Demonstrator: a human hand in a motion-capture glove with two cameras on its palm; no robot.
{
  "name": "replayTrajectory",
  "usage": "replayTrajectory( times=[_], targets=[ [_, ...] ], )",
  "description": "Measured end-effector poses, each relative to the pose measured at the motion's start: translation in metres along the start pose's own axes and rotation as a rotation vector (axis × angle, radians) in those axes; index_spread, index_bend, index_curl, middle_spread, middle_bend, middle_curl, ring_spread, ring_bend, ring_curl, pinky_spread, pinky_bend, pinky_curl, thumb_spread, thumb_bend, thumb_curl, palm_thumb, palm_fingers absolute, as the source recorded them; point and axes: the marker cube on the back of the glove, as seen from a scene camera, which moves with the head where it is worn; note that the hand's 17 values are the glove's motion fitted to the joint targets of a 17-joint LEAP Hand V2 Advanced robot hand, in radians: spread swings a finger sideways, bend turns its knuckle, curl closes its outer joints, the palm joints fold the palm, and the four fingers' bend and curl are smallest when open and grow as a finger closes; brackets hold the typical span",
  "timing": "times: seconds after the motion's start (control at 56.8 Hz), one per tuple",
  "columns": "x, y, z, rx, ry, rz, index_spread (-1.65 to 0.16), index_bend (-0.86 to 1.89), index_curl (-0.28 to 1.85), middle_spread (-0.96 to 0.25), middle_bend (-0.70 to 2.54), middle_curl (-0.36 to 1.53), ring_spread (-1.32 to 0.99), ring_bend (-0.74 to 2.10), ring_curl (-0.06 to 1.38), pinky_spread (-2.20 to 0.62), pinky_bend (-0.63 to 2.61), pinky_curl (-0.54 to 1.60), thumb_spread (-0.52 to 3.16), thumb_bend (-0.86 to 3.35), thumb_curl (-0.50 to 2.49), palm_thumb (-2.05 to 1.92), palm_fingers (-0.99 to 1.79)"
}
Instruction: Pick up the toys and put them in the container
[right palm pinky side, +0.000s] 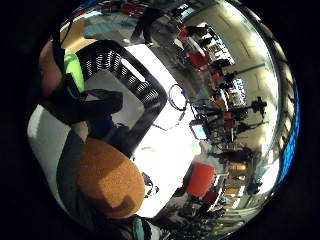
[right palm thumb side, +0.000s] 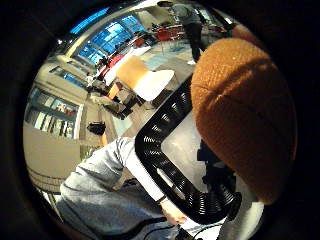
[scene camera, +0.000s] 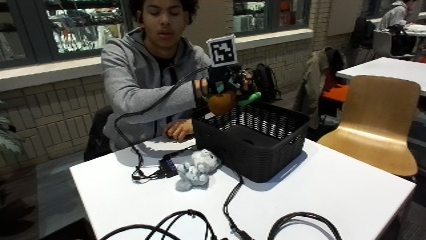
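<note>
While the gloved right hand (scene camera: 226, 82) grips a knitted orange carrot toy (scene camera: 221, 102), it hangs over the slatted black basket (scene camera: 256, 145).

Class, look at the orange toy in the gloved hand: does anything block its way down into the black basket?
Nothing visible does. The right hand holds the orange toy above the basket, near its back rim, and the basket's open top below it is unobstructed.

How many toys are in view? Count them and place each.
2: an orange plush toy held by the gloved right hand above the black basket; a grey plush toy on the table beside it. Others may be hidden inside.
</note>
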Motion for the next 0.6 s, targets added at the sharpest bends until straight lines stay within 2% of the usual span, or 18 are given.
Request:
replayTrajectory(
  times=[0.141,0.264,0.299,0.317,0.335,0.37,0.405,0.599],
  targets=[
    [-0.015,0.002,0.017,-0.008,0.039,-0.164,-0.31,0.15,0.20,-0.26,0.53,0.75,-0.22,1.24,0.46,-0.34,1.33,0.44,0.96,0.20,0.82,0.81,0.60],
    [-0.014,0.003,0.024,-0.048,0.082,-0.087,-0.30,0.08,0.17,-0.26,0.52,0.77,-0.22,1.29,0.48,-0.34,1.37,0.45,0.97,0.16,0.83,0.76,0.54],
    [-0.011,0.007,0.024,-0.080,0.114,-0.115,-0.29,-0.01,0.14,-0.24,0.51,0.77,-0.22,1.33,0.50,-0.33,1.40,0.46,1.06,0.14,0.80,0.71,0.45],
    [-0.011,0.010,0.023,-0.093,0.107,-0.139,-0.28,-0.07,0.12,-0.21,0.49,0.76,-0.21,1.29,0.48,-0.31,1.41,0.46,1.11,0.08,0.75,0.60,0.24],
    [-0.011,0.013,0.021,-0.103,0.085,-0.165,-0.28,-0.06,0.12,-0.21,0.50,0.77,-0.21,1.29,0.50,-0.31,1.45,0.49,1.13,0.06,0.73,0.56,0.17],
    [-0.013,0.018,0.016,-0.109,0.038,-0.191,-0.26,-0.01,0.13,-0.16,0.42,0.74,-0.18,1.14,0.48,-0.26,1.49,0.51,1.13,-0.09,0.64,0.32,-0.19],
    [-0.010,0.020,0.013,-0.101,0.034,-0.153,-0.25,0.03,0.12,-0.12,0.36,0.70,-0.14,0.99,0.43,-0.19,1.49,0.48,1.11,-0.12,0.60,0.20,-0.33],
    [0.064,0.061,-0.005,-0.046,0.027,0.002,-0.23,0.04,0.09,-0.01,0.30,0.61,-0.06,0.72,0.29,-0.05,1.38,0.41,1.11,-0.04,0.48,0.04,-0.25]
  ],
)
